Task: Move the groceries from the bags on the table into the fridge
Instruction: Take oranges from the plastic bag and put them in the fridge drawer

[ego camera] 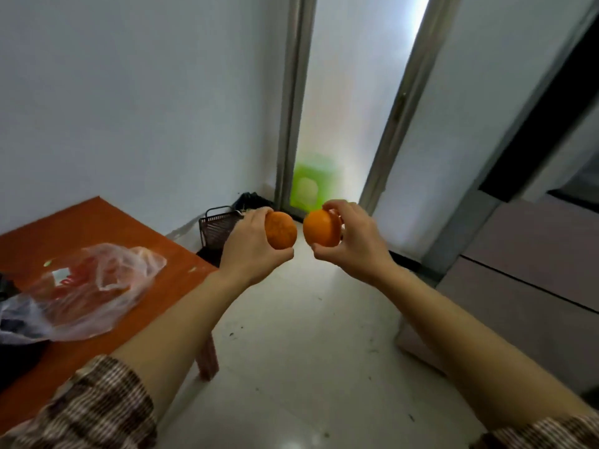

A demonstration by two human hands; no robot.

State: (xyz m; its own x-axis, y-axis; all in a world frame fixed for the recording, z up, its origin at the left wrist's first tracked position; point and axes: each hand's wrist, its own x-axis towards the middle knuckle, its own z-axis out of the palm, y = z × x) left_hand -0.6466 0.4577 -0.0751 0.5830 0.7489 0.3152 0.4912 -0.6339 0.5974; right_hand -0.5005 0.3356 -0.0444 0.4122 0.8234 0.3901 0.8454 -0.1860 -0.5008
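My left hand [251,251] grips an orange [281,230], and my right hand [351,243] grips a second orange [321,228]. Both fruits are held up side by side over the pale floor, a small gap between them. On the orange-brown table [181,264] at the left lies a clear plastic bag [97,286] with red items inside. A dark bag [13,322] lies at the left edge, partly out of view. The pale fridge [525,280] stands at the right with its doors closed.
A dark wire basket [217,230] stands on the floor against the wall beyond the table corner. Behind it a narrow bright doorway [350,124] holds a green object [311,186]. Pale floor [308,351] stretches between the table and the fridge.
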